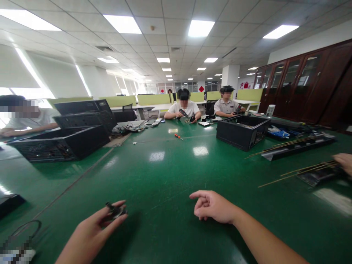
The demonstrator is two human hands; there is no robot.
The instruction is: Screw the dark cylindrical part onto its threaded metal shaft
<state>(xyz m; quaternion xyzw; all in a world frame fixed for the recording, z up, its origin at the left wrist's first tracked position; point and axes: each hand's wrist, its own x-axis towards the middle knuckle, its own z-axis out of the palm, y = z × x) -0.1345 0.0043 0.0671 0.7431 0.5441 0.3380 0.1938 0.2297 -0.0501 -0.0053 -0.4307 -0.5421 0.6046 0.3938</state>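
Observation:
At the lower left, my left hand [95, 229] is closed on a small dark round part with a short knob [115, 211], held between thumb and fingers above the green table [154, 176]. Its exact kind cannot be made out. My right hand [214, 207] hovers over the table to the right of centre. Its index finger points left, the other fingers are loosely curled, and nothing shows in it. Further off, an orange-handled screwdriver [178, 136] lies on the table, apart from both hands.
Black computer cases stand at left [63, 146] and right [242, 132]. Thin brass-coloured rods [291, 174] jut out on the right beside another person's hand [343, 163]. A cable [33, 222] lies lower left. Across the table, one person [183, 110] holds a power tool.

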